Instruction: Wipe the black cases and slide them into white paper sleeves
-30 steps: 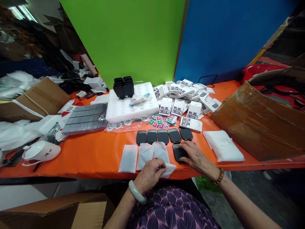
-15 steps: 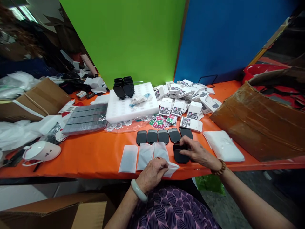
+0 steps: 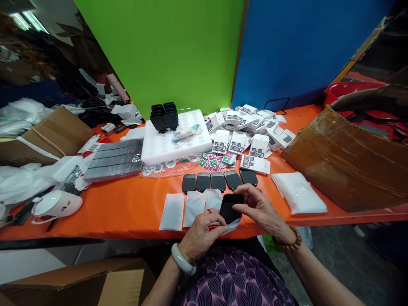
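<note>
My right hand grips a black flat device by its upper right side. The device's lower end sits at the mouth of a white translucent sleeve, which my left hand pinches at its edge. Left of my hands, three white sleeves lie in a row: a flat one, a fuller one and another partly behind my left fingers. Behind them is a row of several black devices.
A white foam block holds upright black devices. Small white boxes pile up beside it, with printed cards in front. At right are a white packet and a cardboard box; a white mug stands at left.
My right hand has lifted the black device from the table and moved it left to the sleeve in my left hand. The sleeve's open end now meets the device.
</note>
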